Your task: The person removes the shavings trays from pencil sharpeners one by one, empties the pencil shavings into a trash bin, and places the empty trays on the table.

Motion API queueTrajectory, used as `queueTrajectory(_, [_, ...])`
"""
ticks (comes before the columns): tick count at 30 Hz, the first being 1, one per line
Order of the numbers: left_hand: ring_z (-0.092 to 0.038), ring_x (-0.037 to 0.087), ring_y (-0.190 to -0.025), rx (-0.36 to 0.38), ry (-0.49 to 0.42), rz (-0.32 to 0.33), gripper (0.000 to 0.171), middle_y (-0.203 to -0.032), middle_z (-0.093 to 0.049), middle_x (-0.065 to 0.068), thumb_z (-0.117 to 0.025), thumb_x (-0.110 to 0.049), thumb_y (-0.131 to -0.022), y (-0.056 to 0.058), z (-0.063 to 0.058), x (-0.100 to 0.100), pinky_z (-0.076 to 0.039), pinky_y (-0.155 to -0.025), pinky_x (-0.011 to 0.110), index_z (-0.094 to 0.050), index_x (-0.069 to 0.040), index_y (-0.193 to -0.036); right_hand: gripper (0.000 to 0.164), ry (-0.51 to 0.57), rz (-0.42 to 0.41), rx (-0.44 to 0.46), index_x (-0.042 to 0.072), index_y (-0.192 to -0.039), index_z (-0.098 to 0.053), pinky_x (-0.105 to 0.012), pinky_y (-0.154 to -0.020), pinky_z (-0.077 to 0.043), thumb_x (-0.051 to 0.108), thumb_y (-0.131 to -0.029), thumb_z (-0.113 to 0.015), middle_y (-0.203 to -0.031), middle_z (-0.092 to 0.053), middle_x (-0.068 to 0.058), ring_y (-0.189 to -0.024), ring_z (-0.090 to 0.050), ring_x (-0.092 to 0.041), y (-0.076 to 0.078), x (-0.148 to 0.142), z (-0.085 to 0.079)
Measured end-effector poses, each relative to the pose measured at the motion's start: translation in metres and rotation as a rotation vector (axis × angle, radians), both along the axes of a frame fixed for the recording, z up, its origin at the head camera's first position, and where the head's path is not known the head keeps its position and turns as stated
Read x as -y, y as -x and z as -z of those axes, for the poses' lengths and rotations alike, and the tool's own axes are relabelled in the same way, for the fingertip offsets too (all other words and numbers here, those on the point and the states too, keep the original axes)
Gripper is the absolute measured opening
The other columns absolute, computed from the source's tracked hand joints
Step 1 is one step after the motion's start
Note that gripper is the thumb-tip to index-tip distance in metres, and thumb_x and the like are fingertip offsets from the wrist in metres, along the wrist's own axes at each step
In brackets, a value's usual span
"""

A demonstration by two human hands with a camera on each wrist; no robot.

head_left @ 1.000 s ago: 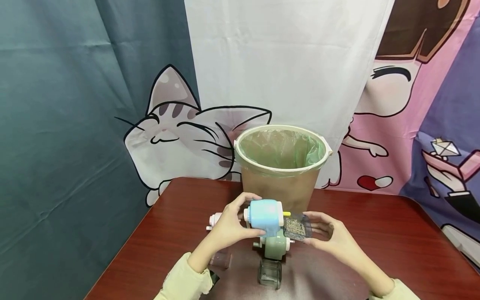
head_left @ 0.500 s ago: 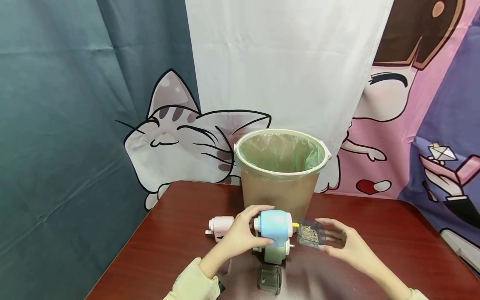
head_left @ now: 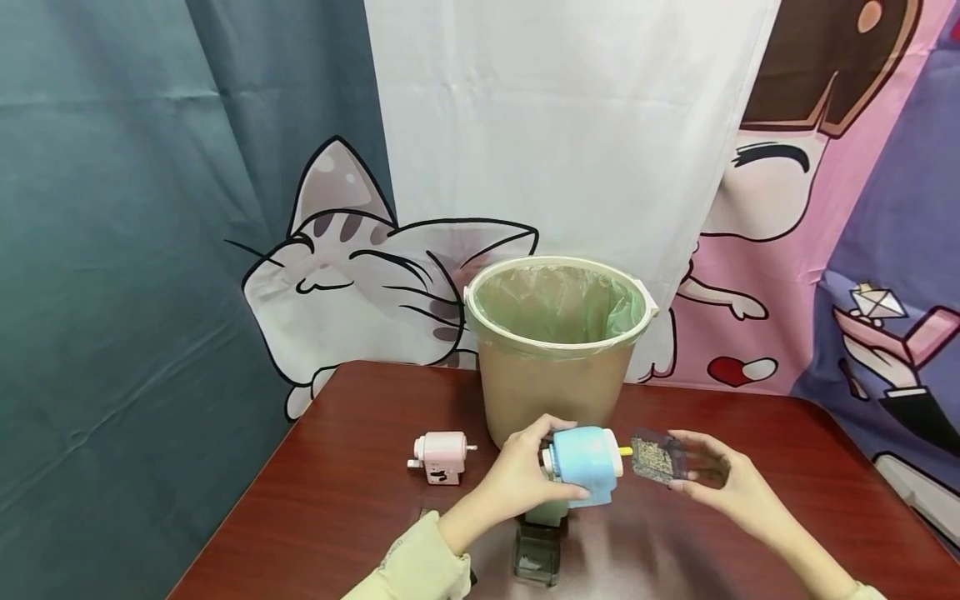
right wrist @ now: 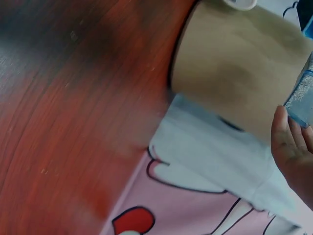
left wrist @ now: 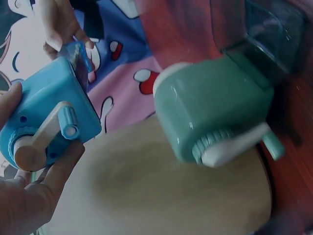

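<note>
My left hand [head_left: 517, 479] grips a blue hand-crank pencil sharpener [head_left: 587, 463] above the table, fingers over its top and thumb below. A short yellow piece [head_left: 626, 451] sticks out of its right end, and the white crank [left wrist: 46, 132] shows in the left wrist view. To the right, my right hand [head_left: 723, 479] pinches a clear shavings drawer [head_left: 658, 457] by its far side. Pale shavings lie inside the drawer, which is apart from the sharpener. Below my left hand, a green sharpener [left wrist: 210, 103] stands partly hidden in the head view.
Behind the hands stands a tan waste bin [head_left: 555, 387] with a green liner. A pink sharpener [head_left: 442, 457] is at the left on the red-brown table [head_left: 360, 417]. A dark clear drawer [head_left: 537, 557] lies in front of the green sharpener. Printed cloth hangs behind.
Both hands have moved right with the blue sharpener and the drawer, and the gap between the two has widened. The pink sharpener has come into full view.
</note>
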State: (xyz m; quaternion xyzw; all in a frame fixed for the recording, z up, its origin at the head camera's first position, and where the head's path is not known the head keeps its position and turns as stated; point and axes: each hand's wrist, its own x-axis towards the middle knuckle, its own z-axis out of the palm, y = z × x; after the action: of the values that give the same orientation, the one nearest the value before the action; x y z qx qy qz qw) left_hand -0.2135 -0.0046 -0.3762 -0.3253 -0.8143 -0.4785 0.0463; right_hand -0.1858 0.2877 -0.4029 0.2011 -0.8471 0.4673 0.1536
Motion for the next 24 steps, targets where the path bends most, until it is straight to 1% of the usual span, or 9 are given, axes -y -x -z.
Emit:
queueTrajectory(3, [-0.059,0.005,-0.094,-0.063,0.064,0.009,0.067,-0.115,-0.065,0.002,-0.088,-0.017,-0.062,-0.002,0.004,-0.009,-0.047,-0.08,0.017,-0.054,-0.013,-0.121,0.054,-0.026,0.054,0.015,-0.004,-0.124,-0.052,-0.014,-0.065,-0.049,-0.003,-0.074,-0.074,-0.104,-0.058,0.027,-0.077,-0.061,-0.001,-0.001,-0.009,0.002])
queueTrajectory(6, [-0.059,0.004,-0.097,-0.136,0.159,0.032,0.066,-0.116,-0.064,-0.001,-0.087,-0.017,-0.063,-0.004,0.008,-0.017,-0.045,-0.081,0.016,-0.054,-0.014,-0.121,0.054,-0.054,0.093,0.032,-0.006,-0.124,-0.051,-0.013,-0.063,-0.048,-0.001,-0.075,-0.074,-0.102,-0.056,0.029,-0.075,-0.059,0.001,-0.002,-0.017,0.003])
queueTrajectory(8, [-0.058,0.004,-0.098,-0.159,0.205,0.049,0.066,-0.118,-0.063,-0.002,-0.086,-0.017,-0.064,-0.006,0.011,-0.023,-0.045,-0.081,0.015,-0.053,-0.015,-0.121,0.054,-0.067,0.107,0.038,-0.007,-0.123,-0.05,-0.013,-0.064,-0.048,-0.001,-0.075,-0.074,-0.103,-0.055,0.031,-0.075,-0.058,0.002,-0.002,-0.022,0.005])
queueTrajectory(10, [-0.058,0.004,-0.099,-0.164,0.238,0.055,0.066,-0.119,-0.062,-0.002,-0.086,-0.017,-0.065,-0.008,0.014,-0.029,-0.045,-0.081,0.015,-0.052,-0.015,-0.122,0.054,-0.074,0.11,0.038,-0.008,-0.122,-0.05,-0.012,-0.064,-0.048,-0.001,-0.074,-0.075,-0.103,-0.054,0.032,-0.077,-0.058,0.004,-0.004,-0.027,0.007])
queueTrajectory(13, [-0.055,0.006,-0.104,-0.16,0.274,0.034,0.066,-0.12,-0.062,-0.003,-0.086,-0.015,-0.065,-0.011,0.017,-0.037,-0.044,-0.084,0.017,-0.052,-0.018,-0.121,0.053,-0.082,0.111,0.037,-0.008,-0.12,-0.052,-0.011,-0.065,-0.048,-0.002,-0.072,-0.076,-0.103,-0.054,0.032,-0.079,-0.059,0.007,-0.006,-0.034,0.011])
queueTrajectory(17, [-0.051,0.007,-0.103,-0.145,0.313,-0.012,0.065,-0.117,-0.063,-0.006,-0.087,-0.017,-0.064,-0.012,0.02,-0.045,-0.042,-0.084,0.02,-0.054,-0.023,-0.12,0.053,-0.1,0.133,0.073,-0.006,-0.119,-0.053,-0.011,-0.065,-0.049,-0.001,-0.072,-0.076,-0.102,-0.054,0.032,-0.082,-0.059,0.009,-0.008,-0.043,0.016])
queueTrajectory(21, [-0.054,0.005,-0.098,-0.173,0.352,-0.04,0.065,-0.117,-0.064,-0.008,-0.087,-0.022,-0.063,-0.011,0.025,-0.053,-0.042,-0.084,0.018,-0.054,-0.023,-0.119,0.053,-0.106,0.164,0.094,-0.006,-0.119,-0.052,-0.011,-0.064,-0.049,-0.002,-0.072,-0.076,-0.102,-0.052,0.034,-0.083,-0.059,0.011,-0.01,-0.051,0.019])
queueTrajectory(24, [-0.057,0.004,-0.097,-0.213,0.377,-0.057,0.064,-0.115,-0.064,-0.009,-0.087,-0.025,-0.063,-0.01,0.029,-0.059,-0.044,-0.082,0.017,-0.054,-0.021,-0.118,0.053,-0.118,0.168,0.055,-0.006,-0.117,-0.053,-0.009,-0.065,-0.049,-0.003,-0.07,-0.077,-0.101,-0.052,0.033,-0.083,-0.058,0.012,-0.01,-0.056,0.021])
